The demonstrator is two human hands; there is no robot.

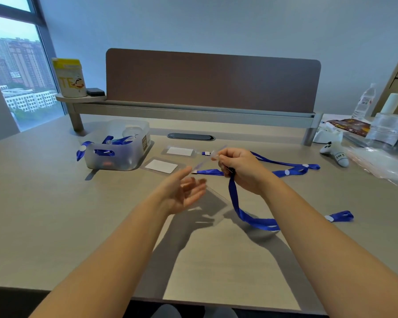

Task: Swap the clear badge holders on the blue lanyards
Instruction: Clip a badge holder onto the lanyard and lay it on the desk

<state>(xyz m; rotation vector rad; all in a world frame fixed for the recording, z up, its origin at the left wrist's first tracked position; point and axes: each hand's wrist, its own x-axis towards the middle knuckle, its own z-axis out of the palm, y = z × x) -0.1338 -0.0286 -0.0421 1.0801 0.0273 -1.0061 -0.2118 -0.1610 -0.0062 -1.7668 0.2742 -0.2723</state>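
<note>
Counting two badge holders (pixel 162 166), two lanyards (pixel 253 216)

Both forearms are bare from the bottom edge of the view up to the wrists, with no sleeves in view. The left hand (pixel 182 191) and right hand (pixel 241 171) wear no gloves, rings, watch or bracelet.

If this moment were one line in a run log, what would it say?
right hand: grips blue lanyard, raised | left hand: open, empty | two badge holders flat on desk | bin: more lanyards
</note>
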